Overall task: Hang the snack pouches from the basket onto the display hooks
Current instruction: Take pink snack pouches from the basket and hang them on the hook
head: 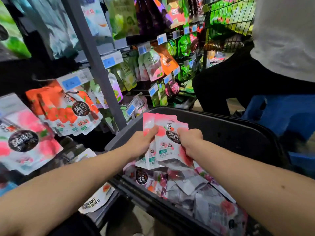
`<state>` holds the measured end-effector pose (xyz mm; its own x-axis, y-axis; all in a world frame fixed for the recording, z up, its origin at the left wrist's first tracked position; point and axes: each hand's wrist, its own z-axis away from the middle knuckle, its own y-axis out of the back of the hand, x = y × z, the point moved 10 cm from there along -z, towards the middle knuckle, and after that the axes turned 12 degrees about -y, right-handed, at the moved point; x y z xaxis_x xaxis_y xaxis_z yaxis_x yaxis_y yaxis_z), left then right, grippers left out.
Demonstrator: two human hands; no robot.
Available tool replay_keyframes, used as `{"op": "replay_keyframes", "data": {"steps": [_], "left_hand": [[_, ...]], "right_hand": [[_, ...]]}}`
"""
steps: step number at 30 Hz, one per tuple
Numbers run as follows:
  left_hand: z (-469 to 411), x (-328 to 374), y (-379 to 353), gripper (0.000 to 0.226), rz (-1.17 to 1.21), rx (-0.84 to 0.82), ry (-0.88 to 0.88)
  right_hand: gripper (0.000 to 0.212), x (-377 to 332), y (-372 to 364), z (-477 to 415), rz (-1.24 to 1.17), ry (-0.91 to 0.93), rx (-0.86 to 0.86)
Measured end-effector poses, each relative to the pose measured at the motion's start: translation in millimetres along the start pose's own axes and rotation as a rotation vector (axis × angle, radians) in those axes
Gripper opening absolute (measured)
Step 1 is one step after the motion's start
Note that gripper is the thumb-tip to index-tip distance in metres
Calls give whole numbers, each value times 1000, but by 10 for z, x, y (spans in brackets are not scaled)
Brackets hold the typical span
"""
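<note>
pouches (167, 142): pink-and-white, dark round label, fanned upright above basket (238, 133) | left hand (144, 142): pinching their left edge | right hand (190, 141): fingers curled round right side | more pouches heaped in basket

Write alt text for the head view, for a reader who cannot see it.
The left hand and right hand grip pink snack pouches above a dark basket of more pouches; similar pouches hang at left.

The held pouch (167, 147) and orange pouches (56, 109) up-left of the grip read "蒟蒻" on dark round labels. Below-left, a white pouch (95, 200) shows blurred "…EART", "…INKED".
</note>
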<state>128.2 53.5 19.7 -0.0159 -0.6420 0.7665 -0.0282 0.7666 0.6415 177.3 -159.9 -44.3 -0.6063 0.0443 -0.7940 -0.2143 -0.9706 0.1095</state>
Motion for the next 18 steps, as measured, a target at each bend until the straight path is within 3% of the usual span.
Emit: {"op": "replay_keyframes", "data": {"steps": [4,10,12,15,18], "left_hand": [[222,-27,179,58,46,65,-11],[678,81,802,56,49,363,-77],[864,238,1056,58,98,481,-94],[1082,533,1331,55,95,587,-127],[1241,781,1482,50,137,650,-138]], "right_hand": [[27,-79,-201,204,11,75,-121],[59,-300,-583,699,107,257,-421],[49,-302,-681,1010,134,300,-571],[54,-286,-701,1438,252,348,-689],[36,-423,-682,1750,180,329,-808]]}}
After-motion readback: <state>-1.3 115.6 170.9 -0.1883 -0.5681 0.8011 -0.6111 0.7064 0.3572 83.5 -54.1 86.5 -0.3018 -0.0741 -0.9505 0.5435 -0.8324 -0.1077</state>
